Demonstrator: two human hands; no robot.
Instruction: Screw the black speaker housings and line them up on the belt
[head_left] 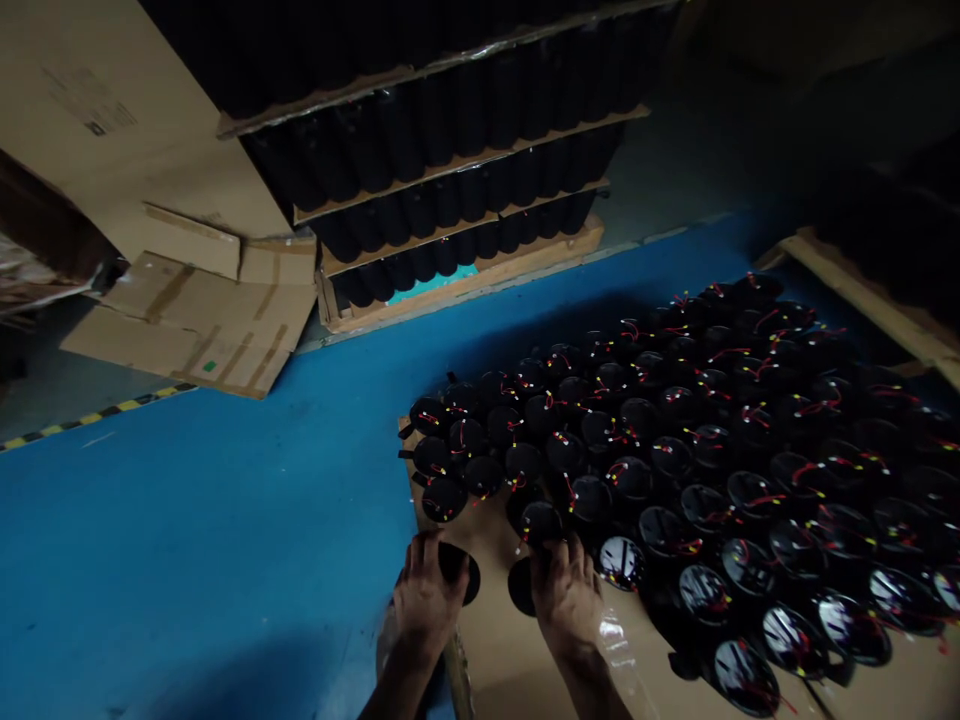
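Near the bottom centre, my left hand (426, 590) has its fingers wrapped round a black cylinder (470, 578) at the cardboard's left edge. To its right, my right hand (568, 592) grips another black cylinder (520, 587), whose dark round end shows left of the fingers. Just beyond my right hand stands a black unit (540, 522) with a round top and small wires. A strip of brown cardboard (491, 630) shows between my hands. Many round-topped black units (637, 478) with red wires and yellow connectors stand close together ahead and to the right.
Stacked rows of black cylinders (450, 130) with cardboard layers rest on a wooden pallet (480, 290) at the back. Flattened cardboard (217, 310) lies at the left beside a large carton (150, 120). The floor (187, 500) is blue. Another wooden pallet (870, 295) is at the right.
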